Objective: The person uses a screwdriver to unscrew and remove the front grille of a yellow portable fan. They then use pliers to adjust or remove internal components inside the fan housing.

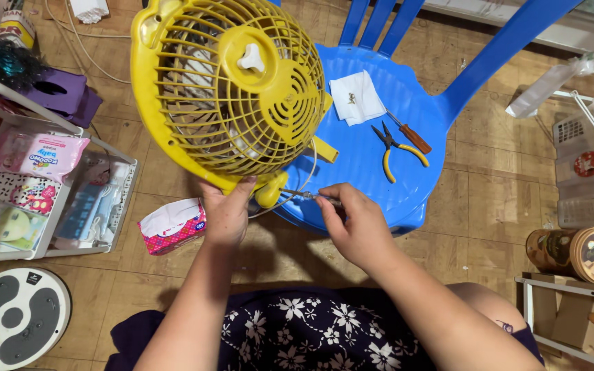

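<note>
Yellow fan is held above the near-left edge of the blue plastic chair, tilted so its rear grille faces up toward the camera; a white knob sits at the grille centre. Left hand grasps the fan's lower rim, fingers curled on the yellow frame. Right hand is clenched around a thin screwdriver, its metal shaft lying nearly horizontal and pointing left, tip at the yellow fitting on the fan's underside (exact contact cannot be told). A pale cord runs from that fitting.

On the chair seat, right of the fan: a folded white tissue bearing small dark bits, yellow-handled pliers with nose pointing up-left, and a brown-handled screwdriver lying diagonally just beside them.

On the floor, left of the chair: a pink tissue pack, near the left hand
</note>
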